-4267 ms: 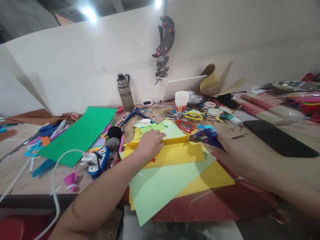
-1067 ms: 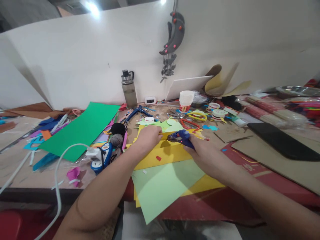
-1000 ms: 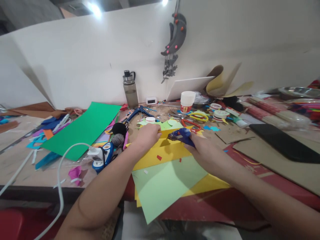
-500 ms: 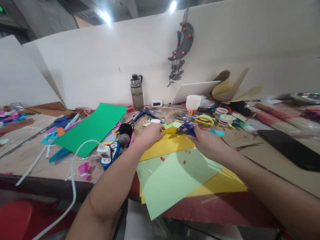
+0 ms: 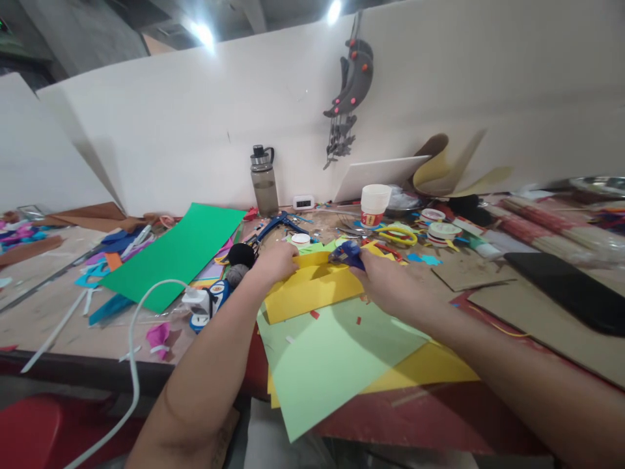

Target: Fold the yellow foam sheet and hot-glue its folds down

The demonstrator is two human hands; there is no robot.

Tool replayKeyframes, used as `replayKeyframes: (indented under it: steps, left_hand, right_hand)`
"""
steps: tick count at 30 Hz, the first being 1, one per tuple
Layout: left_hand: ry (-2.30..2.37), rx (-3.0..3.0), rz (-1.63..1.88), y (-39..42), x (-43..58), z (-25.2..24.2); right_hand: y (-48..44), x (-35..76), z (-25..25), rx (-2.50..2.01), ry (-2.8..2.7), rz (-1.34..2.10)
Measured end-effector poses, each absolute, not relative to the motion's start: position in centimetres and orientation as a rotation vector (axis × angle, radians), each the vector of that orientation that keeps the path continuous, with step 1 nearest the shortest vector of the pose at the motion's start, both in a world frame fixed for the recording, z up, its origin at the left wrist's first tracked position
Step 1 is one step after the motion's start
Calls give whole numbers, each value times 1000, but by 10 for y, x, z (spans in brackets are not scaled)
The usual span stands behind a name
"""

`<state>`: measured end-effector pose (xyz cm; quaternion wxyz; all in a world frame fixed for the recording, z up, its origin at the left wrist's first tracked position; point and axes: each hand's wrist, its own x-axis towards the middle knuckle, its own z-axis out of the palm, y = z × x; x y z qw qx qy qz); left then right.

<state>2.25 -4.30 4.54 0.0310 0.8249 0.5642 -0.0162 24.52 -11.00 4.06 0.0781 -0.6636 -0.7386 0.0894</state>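
Observation:
My left hand (image 5: 278,266) is closed on the left end of a yellow paper strip (image 5: 312,259), raised above a larger yellow sheet (image 5: 312,292). In my right hand (image 5: 378,277) is a pair of blue-handled scissors (image 5: 347,253), whose front end meets the strip. The blades are mostly hidden by paper and blur. Under the yellow sheet lies a pale green sheet (image 5: 336,365) with small red scraps on it. More yellow paper (image 5: 430,365) sticks out beneath that, at the table's front edge.
A green sheet (image 5: 176,254) and a power strip (image 5: 209,306) with a white cable lie left. Behind stand a water bottle (image 5: 264,182), a small clock (image 5: 303,202) and paper cups (image 5: 374,205). Yellow-handled scissors (image 5: 396,234) and a black phone-like slab (image 5: 566,290) lie right.
Both hands have shifted left, the right one carrying the scissors along the yellow paper. More of the strip shows lifted between them. The whole view has moved slightly.

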Motion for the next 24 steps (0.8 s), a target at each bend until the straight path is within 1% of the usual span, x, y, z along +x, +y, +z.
replayKeyframes:
  steps: [5, 14, 20, 24]
  left_hand:
    - [1823, 2515, -117, -43, 11, 50]
    - [1835, 2463, -139, -44, 14, 51]
    - [1850, 2433, -330, -43, -3, 60]
    - [1843, 2460, -386, -43, -2, 59]
  right_hand:
    - [-109, 260, 40, -2090, -2199, 153]
    - [-110, 227, 39, -1885, -2251, 335]
    - [-112, 242, 42, -2042, -2210, 274]
    - [-115, 233, 43, -2002, -2229, 299]
